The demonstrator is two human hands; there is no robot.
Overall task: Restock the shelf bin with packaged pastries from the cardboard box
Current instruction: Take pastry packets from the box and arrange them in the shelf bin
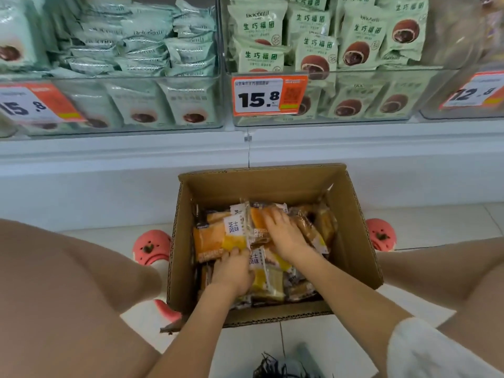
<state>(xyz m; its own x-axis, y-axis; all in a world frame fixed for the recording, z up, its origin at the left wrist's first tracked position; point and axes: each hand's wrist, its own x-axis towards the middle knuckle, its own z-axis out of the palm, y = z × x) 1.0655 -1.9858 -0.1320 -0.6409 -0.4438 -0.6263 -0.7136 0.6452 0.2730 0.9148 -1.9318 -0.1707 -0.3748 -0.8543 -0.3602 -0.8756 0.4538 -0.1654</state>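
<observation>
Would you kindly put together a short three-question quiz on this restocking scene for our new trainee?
1. True or false: both hands are inside the cardboard box.
2. Which price shows on the middle shelf tag? A) 9.9 B) 15.8 C) 20.5
3. Fill in: the packets in the shelf bin above that tag are mostly ____ in colour.

Key
1. True: the left hand and the right hand both rest among the wrapped pastries in the box.
2. B, 15.8.
3. Green.
</observation>
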